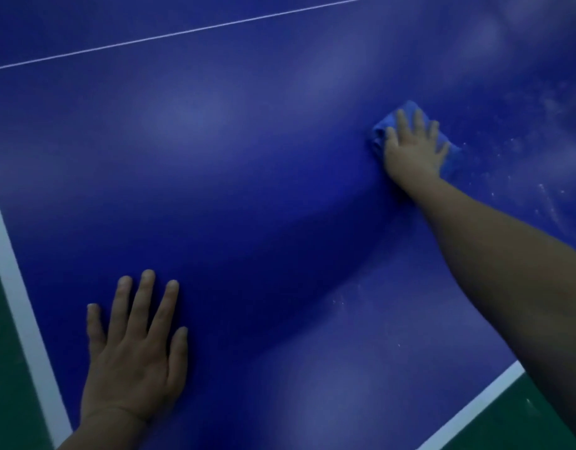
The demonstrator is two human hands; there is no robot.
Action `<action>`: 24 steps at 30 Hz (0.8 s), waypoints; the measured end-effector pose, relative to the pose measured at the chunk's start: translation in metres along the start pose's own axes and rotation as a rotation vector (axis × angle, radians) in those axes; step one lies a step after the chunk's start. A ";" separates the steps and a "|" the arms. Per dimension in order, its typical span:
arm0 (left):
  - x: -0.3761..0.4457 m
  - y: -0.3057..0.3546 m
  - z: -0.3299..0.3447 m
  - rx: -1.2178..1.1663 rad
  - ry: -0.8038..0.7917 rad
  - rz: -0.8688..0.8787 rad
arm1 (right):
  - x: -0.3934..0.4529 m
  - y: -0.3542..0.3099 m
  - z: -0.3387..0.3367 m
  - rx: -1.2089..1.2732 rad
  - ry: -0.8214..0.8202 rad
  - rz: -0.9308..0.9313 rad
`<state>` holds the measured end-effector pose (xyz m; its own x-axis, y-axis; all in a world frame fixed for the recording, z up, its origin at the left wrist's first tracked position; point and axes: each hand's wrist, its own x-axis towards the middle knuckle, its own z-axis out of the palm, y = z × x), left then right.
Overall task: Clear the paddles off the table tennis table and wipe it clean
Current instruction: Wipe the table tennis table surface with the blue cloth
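Observation:
The blue table tennis table (pixel 247 173) fills the head view, with a thin white centre line across the top. My right hand (pixel 413 147) reaches far out and presses flat, fingers straight, on a crumpled blue cloth (pixel 382 131) lying on the tabletop. My left hand (pixel 134 349) rests flat on the table near the front left corner, fingers spread, holding nothing. No paddles are in view.
White dust and specks (pixel 540 190) lie scattered on the surface right of the cloth and along my right forearm. White edge stripes (pixel 23 306) mark the table's left and near borders. Green floor (pixel 507 427) shows beyond both edges.

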<state>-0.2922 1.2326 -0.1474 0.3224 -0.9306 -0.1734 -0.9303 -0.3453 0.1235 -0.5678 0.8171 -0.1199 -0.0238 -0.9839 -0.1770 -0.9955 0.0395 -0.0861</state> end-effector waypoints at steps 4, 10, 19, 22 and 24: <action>0.001 0.001 -0.001 0.003 0.000 0.005 | -0.048 -0.024 0.017 -0.018 0.042 -0.084; 0.001 0.002 -0.003 0.034 0.007 0.013 | -0.035 -0.081 0.025 -0.162 -0.006 -0.600; -0.001 -0.003 0.002 0.015 0.023 0.022 | -0.034 -0.066 0.023 -0.020 0.066 -0.185; 0.000 -0.001 -0.001 0.015 0.017 0.017 | -0.076 -0.069 0.036 -0.173 -0.014 -0.713; 0.001 0.001 -0.003 0.015 0.019 0.019 | -0.044 -0.054 0.021 -0.178 -0.007 -0.663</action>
<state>-0.2922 1.2314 -0.1443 0.3076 -0.9391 -0.1529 -0.9389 -0.3257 0.1116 -0.5115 0.8614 -0.1278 0.5958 -0.7891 -0.1492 -0.7995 -0.6005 -0.0166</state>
